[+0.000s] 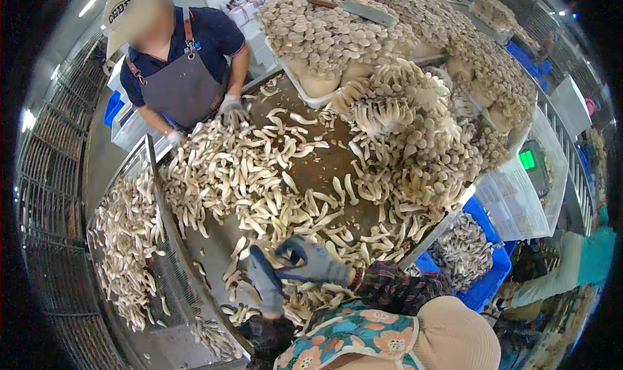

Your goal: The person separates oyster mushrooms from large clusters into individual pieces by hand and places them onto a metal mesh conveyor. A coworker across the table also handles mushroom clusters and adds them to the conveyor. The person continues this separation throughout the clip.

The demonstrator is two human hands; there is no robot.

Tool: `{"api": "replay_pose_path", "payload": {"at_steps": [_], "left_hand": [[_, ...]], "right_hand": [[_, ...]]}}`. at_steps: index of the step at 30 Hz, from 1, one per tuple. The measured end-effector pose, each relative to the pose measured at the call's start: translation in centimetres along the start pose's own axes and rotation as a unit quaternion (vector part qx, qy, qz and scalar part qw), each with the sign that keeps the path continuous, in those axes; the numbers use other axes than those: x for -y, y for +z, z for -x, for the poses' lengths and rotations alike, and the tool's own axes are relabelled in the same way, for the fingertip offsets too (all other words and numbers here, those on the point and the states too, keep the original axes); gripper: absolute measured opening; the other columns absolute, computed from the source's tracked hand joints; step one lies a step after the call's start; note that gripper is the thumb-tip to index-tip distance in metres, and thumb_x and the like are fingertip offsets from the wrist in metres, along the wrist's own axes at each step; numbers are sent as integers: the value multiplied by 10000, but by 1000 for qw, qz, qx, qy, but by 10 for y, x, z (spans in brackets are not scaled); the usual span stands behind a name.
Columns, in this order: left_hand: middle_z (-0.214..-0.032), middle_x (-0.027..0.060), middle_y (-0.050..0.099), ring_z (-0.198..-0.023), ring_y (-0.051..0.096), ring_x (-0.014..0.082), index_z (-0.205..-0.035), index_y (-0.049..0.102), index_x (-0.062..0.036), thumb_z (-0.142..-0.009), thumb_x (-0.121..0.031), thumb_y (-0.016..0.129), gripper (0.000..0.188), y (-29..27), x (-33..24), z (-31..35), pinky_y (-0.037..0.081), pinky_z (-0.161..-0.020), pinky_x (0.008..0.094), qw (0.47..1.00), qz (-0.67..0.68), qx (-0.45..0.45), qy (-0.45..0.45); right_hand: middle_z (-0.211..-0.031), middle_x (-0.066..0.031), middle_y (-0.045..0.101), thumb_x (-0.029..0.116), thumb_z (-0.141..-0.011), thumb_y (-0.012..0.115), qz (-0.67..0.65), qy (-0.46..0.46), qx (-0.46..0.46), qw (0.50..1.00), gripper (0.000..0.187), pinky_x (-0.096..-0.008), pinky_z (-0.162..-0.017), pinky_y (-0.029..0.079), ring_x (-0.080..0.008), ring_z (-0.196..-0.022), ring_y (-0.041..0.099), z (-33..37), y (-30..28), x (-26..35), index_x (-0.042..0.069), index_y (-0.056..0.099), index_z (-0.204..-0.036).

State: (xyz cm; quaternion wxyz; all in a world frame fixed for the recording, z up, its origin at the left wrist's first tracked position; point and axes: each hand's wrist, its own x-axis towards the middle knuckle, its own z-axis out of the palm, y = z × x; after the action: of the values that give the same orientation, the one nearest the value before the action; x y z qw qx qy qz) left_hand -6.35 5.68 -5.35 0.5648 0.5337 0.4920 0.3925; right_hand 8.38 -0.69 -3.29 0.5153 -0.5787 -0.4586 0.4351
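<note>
Mushrooms (462, 250) lie heaped in a blue crate (484, 291).

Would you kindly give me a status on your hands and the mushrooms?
Left hand and right hand, gloved, close together over loose mushrooms; grip unclear. Co-worker's gloved hands at the far edge, clear of both.

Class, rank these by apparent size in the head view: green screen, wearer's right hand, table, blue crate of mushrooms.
1. Table
2. Blue crate of mushrooms
3. Wearer's right hand
4. Green screen

Smooth mushrooms (243, 175), plastic crate (494, 276), matt cloth apron (188, 101)
</note>
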Motion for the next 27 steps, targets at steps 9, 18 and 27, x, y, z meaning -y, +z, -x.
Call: {"api": "replay_pose_path", "payload": {"at_steps": [9,18,27], "left_hand": [[-894,-1,551,-788,519,101,-1100,564,-31,-984,-367,467,368,1,33,-17,454,-726,247,985,161,-40,-42],[-1280,130,483,-1067,525,179,-1386,342,12,-924,-198,584,562,35,11,5,465,-850,261,993,6,70,-97],[-859,27,595,-706,585,107,-1038,549,-24,-878,-114,629,200,17,-5,5,483,-598,243,982,167,3,-89]], "right_hand": [[-944,-132,633,364,-687,796,-22,-3,-84,996,518,-326,-792,481,-214,-868,607,-15,-1,6,18,606,-1023],[-759,-91,638,356,-910,568,-105,183,-106,972,342,-340,-690,484,-185,-709,596,-32,-6,-36,42,606,-1041],[-950,-26,640,136,-874,622,-307,117,-5,945,314,-223,-662,484,-88,-776,577,-11,-16,3,39,586,-1170]]}}
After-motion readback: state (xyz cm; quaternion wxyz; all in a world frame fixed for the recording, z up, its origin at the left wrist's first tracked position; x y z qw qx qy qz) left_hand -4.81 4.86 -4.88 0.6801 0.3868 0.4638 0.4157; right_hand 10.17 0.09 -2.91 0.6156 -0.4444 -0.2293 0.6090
